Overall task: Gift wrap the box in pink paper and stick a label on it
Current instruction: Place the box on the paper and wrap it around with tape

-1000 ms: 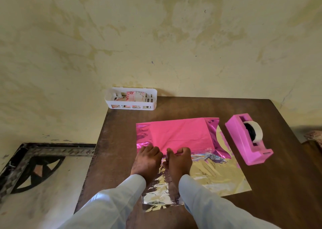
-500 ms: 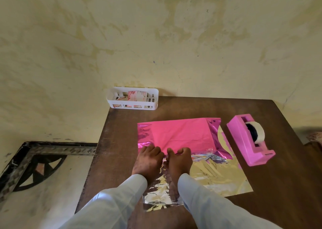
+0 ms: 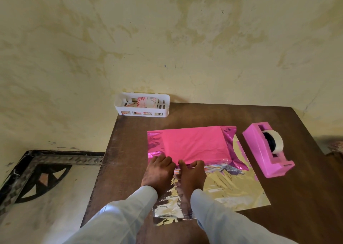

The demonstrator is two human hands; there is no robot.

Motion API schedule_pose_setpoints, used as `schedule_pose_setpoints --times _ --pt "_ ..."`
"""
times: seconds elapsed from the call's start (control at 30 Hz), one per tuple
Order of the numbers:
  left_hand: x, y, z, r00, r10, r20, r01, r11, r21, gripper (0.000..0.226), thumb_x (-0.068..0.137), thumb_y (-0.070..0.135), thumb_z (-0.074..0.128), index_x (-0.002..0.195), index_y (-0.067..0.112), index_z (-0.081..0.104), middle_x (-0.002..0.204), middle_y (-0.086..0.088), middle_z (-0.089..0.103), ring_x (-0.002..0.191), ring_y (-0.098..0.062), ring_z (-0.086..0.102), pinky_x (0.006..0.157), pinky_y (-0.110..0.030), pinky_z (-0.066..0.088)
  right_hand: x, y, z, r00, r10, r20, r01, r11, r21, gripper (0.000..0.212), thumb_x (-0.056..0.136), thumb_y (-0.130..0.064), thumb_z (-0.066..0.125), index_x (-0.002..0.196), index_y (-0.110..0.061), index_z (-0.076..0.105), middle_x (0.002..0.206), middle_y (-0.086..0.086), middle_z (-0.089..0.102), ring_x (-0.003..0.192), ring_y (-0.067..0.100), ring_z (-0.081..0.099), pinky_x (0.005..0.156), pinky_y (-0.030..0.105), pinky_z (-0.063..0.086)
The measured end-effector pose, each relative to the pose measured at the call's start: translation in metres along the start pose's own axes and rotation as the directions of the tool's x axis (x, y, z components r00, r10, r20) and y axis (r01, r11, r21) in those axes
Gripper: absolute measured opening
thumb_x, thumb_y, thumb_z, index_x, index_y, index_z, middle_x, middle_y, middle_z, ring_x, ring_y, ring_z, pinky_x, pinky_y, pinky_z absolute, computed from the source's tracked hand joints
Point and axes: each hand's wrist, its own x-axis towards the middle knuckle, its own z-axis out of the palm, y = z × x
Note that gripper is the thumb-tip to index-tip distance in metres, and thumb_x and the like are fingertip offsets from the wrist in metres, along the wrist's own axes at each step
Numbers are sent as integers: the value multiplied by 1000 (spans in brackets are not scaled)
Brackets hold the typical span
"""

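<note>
Currently left hand (image 3: pixel 158 171) and right hand (image 3: pixel 193 173), fingers curled, pinch the pink paper (image 3: pixel 194 145) at its near edge; slackening could unfold it.

— What colour is the paper (image 3: pixel 194 145)?
— Glossy pink outside, mirror-like silver-gold inside. The tape dispenser (image 3: pixel 259 151) is pink too, with a white roll (image 3: pixel 278 144).
— And the rest?
— White basket (image 3: pixel 118 105), dark brown tabletop (image 3: pixel 130 147), blotchy yellow wall (image 3: pixel 167 39).

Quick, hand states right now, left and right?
Left hand: fingers curled on the near edge of the pink paper, apparently gripping it.
Right hand: pinching that same edge.
</note>
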Motion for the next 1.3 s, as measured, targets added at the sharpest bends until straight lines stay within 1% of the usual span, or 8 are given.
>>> schedule_pose_setpoints --times 0.1,0.23,0.37,0.43,0.6,0.77,0.97,1.3 --pt "0 0 0 1000 4 4 -4 1000 2 39 40 20 89 70 17 64 71 -1 57 68 -26 54 61 -33 44 -2 3 -3 999 -6 37 5 999 39 39 82 -33 79 83 -23 41 75 11 70 60 31 70 57 49 59" --pt "1 -1 0 1000 8 -7 -8 1000 -4 39 38 18 89 67 17 63 69 -2 56 67 -27 53 60 -34 43 -6 1 -10 996 -14 92 0 989 145 31 88 -13 73 87 -13 43 75 19 69 54 27 67 47 36 56" --pt "0 0 -1 1000 12 -7 -12 1000 -15 43 36 18 92 67 16 62 69 -2 56 66 -27 52 59 -34 43 -7 5 -10 993 -44 108 29 990 136 26 90 -6 68 87 -12 43 76 18 68 61 31 70 56 47 60" --pt "0 0 -2 1000 13 -2 -13 1000 -19 47 34 20 94 67 16 61 69 -2 56 65 -27 52 58 -33 42 -5 9 -9 993 -53 104 38 990 137 25 90 -3 67 87 -12 44 75 17 68 60 29 69 55 44 60" --pt "0 0 -1 1000 18 -10 -18 1000 -23 48 33 20 95 69 16 63 70 -2 56 66 -26 53 60 -32 44 -1 15 -6 992 -86 97 77 993 92 35 87 -10 68 78 -30 42 69 12 69 57 27 65 49 32 48" --pt "1 -1 -1 1000 13 -8 -14 1000 -27 48 33 19 94 67 17 60 69 -1 54 65 -26 50 59 -32 41 2 19 -5 985 -141 96 140 990 15 33 86 -17 69 78 -34 41 67 6 68 59 25 66 54 45 55" --pt "0 -2 0 1000 24 -7 -24 999 -22 46 36 20 93 68 17 60 70 -1 54 65 -25 49 59 -31 39 -2 14 -10 960 -266 89 277 948 -156 26 90 -17 69 85 -19 44 69 -4 61 67 22 59 61 37 45" --pt "1 -2 -1 1000 13 15 -13 1000 3 45 37 20 93 68 17 60 71 -2 55 66 -27 52 61 -33 41 4 16 -14 946 -300 119 322 900 -294 28 92 -27 67 85 -16 42 67 -2 57 67 31 55 60 39 41"
